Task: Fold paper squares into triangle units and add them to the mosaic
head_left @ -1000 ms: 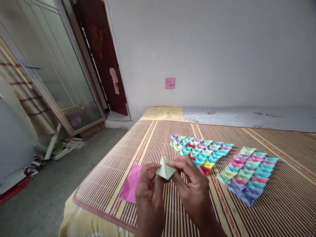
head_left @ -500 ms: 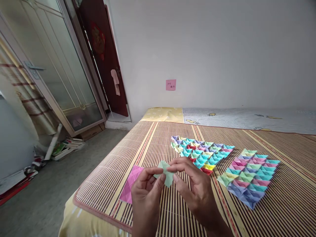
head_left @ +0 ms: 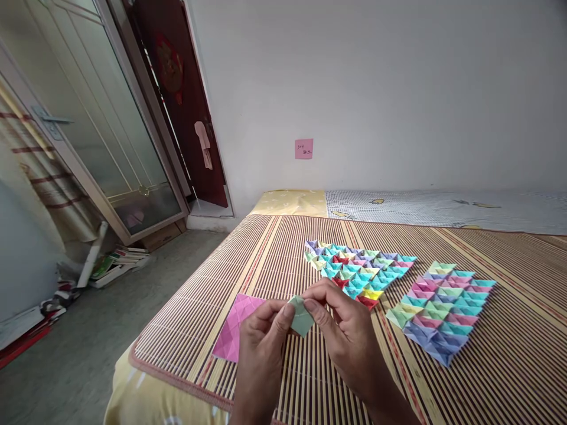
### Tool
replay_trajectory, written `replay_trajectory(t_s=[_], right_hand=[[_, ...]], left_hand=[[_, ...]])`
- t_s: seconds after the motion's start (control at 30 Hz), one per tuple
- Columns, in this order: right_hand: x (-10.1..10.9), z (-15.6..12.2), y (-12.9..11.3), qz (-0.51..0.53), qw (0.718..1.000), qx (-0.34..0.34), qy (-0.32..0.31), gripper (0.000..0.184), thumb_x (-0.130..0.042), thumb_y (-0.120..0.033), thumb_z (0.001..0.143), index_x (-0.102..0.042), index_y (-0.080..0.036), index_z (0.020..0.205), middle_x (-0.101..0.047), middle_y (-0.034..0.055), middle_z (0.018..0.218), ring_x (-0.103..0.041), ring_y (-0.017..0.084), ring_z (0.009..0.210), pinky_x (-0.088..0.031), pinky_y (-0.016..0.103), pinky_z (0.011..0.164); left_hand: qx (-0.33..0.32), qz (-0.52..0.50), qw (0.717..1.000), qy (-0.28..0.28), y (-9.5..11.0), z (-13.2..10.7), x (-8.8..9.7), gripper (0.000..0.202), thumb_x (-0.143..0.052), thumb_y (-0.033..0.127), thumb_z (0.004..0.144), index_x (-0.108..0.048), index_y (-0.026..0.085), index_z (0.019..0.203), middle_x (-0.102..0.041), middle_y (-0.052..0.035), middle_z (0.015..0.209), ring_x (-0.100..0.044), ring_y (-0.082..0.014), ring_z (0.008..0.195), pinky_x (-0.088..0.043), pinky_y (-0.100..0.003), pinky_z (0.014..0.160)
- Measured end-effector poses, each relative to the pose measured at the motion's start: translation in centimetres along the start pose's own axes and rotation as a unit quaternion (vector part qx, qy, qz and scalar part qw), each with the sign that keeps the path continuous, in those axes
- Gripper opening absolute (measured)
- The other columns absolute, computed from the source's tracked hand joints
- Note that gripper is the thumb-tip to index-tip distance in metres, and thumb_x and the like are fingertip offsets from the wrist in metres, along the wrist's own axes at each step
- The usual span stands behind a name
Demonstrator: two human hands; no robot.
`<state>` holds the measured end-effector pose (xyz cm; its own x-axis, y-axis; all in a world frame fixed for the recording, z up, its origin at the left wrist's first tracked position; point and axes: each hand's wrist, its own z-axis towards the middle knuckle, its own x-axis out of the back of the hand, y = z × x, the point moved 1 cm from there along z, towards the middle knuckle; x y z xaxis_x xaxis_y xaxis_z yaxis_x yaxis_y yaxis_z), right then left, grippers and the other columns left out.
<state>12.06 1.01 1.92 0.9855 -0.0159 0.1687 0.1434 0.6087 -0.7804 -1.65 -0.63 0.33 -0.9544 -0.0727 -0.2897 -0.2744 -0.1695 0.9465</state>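
Observation:
A small folded piece of light green paper (head_left: 302, 320) is held above the mat between both hands. My left hand (head_left: 264, 337) pinches its left corner between thumb and fingers. My right hand (head_left: 342, 330) grips the right corner the same way, closed on the paper. Just left of my left hand lies a pink creased sheet of paper (head_left: 230, 332), partly hidden behind that hand. Beyond my right hand are rows of folded paper boats (head_left: 354, 262) in many colours. A second group of paper boats (head_left: 443, 310) sits farther right.
The bamboo mat (head_left: 199, 289) covers a bed with a yellow sheet (head_left: 119, 383) at its near edge. A pink note (head_left: 303, 149) sticks to the wall. Books (head_left: 117, 260) lie on the floor at left, near a glass door (head_left: 110, 118).
The green paper now shows a smaller shape, with its upper part folded in. My right fingers have moved from spread contact to a pinch on its corner. The view has shifted slightly.

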Motion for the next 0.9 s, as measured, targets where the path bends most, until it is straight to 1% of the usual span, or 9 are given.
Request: replay_trajectory(t_s=[0.07,0.13,0.23,0.33,0.47,0.57,0.63,0.8,0.9], right_hand=[[-0.04,0.03,-0.16,-0.004,1.0,0.001,-0.01,0.02,-0.054,-0.025,0.103,-0.066,-0.022,0.087,-0.063,0.0013,0.082,-0.063,0.018,0.077,-0.05,0.03,0.07],[-0.15,0.03,-0.21,-0.021,1.0,0.014,-0.013,0.018,-0.055,-0.023,0.103,-0.067,-0.022,0.09,-0.064,0.0021,0.085,-0.064,0.019,0.08,-0.051,0.031,0.072],[-0.38,-0.09,0.01,-0.063,0.997,0.047,0.001,0.017,-0.053,-0.019,0.103,-0.065,-0.022,0.092,-0.063,0.0031,0.088,-0.062,0.019,0.083,-0.051,0.032,0.073],[-0.53,-0.2,0.21,-0.089,0.994,0.065,0.004,0.02,-0.049,-0.016,0.104,-0.059,-0.022,0.088,-0.059,0.0027,0.086,-0.058,0.018,0.08,-0.048,0.032,0.071],[-0.43,-0.11,-0.07,-0.066,0.997,0.033,-0.018,0.023,-0.047,-0.017,0.105,-0.057,-0.022,0.084,-0.055,0.0007,0.082,-0.056,0.017,0.075,-0.046,0.029,0.067],[-0.34,-0.01,-0.36,-0.033,0.999,0.018,-0.037,0.02,-0.05,-0.019,0.104,-0.062,-0.022,0.088,-0.058,0.0006,0.084,-0.059,0.017,0.078,-0.047,0.029,0.07],[-0.34,0.01,-0.4,-0.023,0.999,0.017,-0.035,0.016,-0.053,-0.019,0.103,-0.064,-0.022,0.091,-0.06,0.0007,0.086,-0.061,0.017,0.08,-0.048,0.029,0.072],[-0.28,-0.04,-0.25,-0.001,0.999,-0.017,-0.035,0.021,-0.052,-0.021,0.102,-0.06,-0.021,0.083,-0.057,-0.0009,0.08,-0.057,0.015,0.074,-0.046,0.028,0.068],[-0.24,-0.1,-0.27,0.036,0.996,-0.052,-0.061,0.023,-0.052,-0.027,0.103,-0.061,-0.021,0.083,-0.056,-0.001,0.079,-0.056,0.015,0.073,-0.045,0.028,0.066]], left_hand=[[-0.004,0.014,1.0,-0.006,0.01,0.05,0.16,0.027,-0.079,0.041,0.085,-0.08,0.015,0.08,-0.07,-0.004,0.07,-0.062,-0.0167,0.068,-0.052,-0.026,0.067],[-0.021,0.041,0.999,0.006,0.07,-0.02,0.28,0.025,-0.08,0.041,0.085,-0.081,0.016,0.081,-0.071,-0.0035,0.069,-0.062,-0.0172,0.068,-0.051,-0.026,0.067],[-0.041,0.087,0.995,0.025,0.24,-0.18,0.32,0.025,-0.079,0.042,0.085,-0.083,0.017,0.082,-0.072,-0.0035,0.07,-0.063,-0.0183,0.069,-0.051,-0.026,0.066],[-0.03,0.098,0.995,0.004,0.43,-0.15,0.21,0.026,-0.077,0.043,0.087,-0.084,0.018,0.083,-0.074,-0.0042,0.072,-0.065,-0.0195,0.072,-0.052,-0.027,0.069],[-0.015,0.082,0.996,-0.033,0.58,0.07,0.13,0.029,-0.074,0.044,0.089,-0.084,0.018,0.082,-0.071,-0.0037,0.069,-0.063,-0.0189,0.071,-0.051,-0.027,0.068],[-0.031,0.087,0.996,-0.019,0.57,0.07,0.3,0.029,-0.075,0.044,0.089,-0.083,0.018,0.08,-0.067,-0.0024,0.067,-0.059,-0.0173,0.067,-0.049,-0.026,0.065],[-0.042,0.099,0.994,-0.014,0.53,0.02,0.42,0.029,-0.074,0.043,0.089,-0.082,0.017,0.079,-0.065,-0.0017,0.066,-0.057,-0.0161,0.065,-0.047,-0.025,0.063],[-0.02,0.112,0.992,-0.046,0.42,-0.04,0.44,0.031,-0.074,0.044,0.088,-0.077,0.017,0.073,-0.063,-0.0012,0.065,-0.053,-0.0148,0.063,-0.044,-0.025,0.061],[-0.025,0.145,0.988,-0.037,0.44,-0.09,0.34,0.031,-0.073,0.043,0.089,-0.075,0.017,0.071,-0.063,-0.0015,0.065,-0.052,-0.0154,0.063,-0.042,-0.025,0.059]])
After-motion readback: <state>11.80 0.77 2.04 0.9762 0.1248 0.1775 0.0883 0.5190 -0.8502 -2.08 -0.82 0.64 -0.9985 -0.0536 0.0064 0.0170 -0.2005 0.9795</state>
